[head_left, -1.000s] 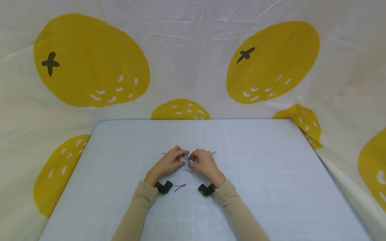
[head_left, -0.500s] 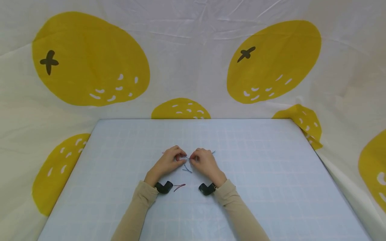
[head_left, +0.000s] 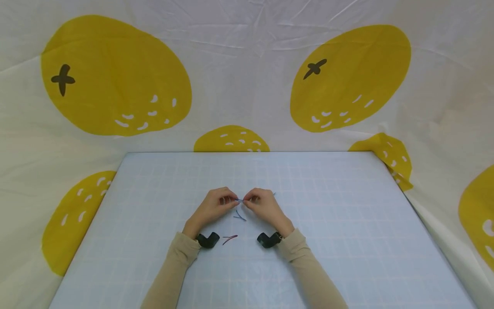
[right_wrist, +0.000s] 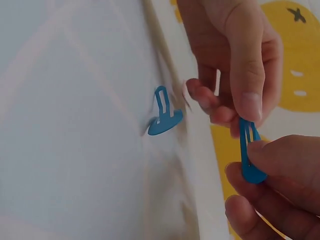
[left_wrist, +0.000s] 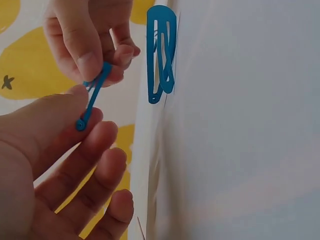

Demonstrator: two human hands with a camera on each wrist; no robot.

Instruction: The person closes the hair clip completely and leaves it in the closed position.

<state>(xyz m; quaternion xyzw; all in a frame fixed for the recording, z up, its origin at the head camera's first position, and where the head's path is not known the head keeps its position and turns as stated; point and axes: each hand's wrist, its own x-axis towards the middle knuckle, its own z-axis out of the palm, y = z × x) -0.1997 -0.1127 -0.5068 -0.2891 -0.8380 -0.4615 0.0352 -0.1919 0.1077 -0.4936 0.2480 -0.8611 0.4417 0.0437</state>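
Printed on the pale backdrop [head_left: 239, 77] are large yellow shapes [head_left: 119, 81], two of them bearing dark cross marks. A blue hair clip [left_wrist: 92, 100] spans the gap between the two hands, held up off the bench [head_left: 347, 236]. The left hand [head_left: 214, 207] pinches its narrow, riveted end between thumb and forefinger; the right hand [head_left: 267, 209] pinches the broad, rounded end the same way. In the left wrist view, the other left fingers [left_wrist: 112, 167] are bent and spread apart, clear of the clip.

A second blue clip [head_left: 239, 216] lies on the bench just on the person's side of the hands, its two parts splayed into a Y. Nearer the person, between the black wrist devices [head_left: 208, 240], lies a dark red clip [head_left: 230, 239], also splayed. Beyond the right hand a blue sliver [head_left: 275, 194] shows, the rest hidden. Thumbs cover both ends of the held clip, and from the head it shrinks to a thin line. Beige sleeves [head_left: 166, 274] are cut off below.
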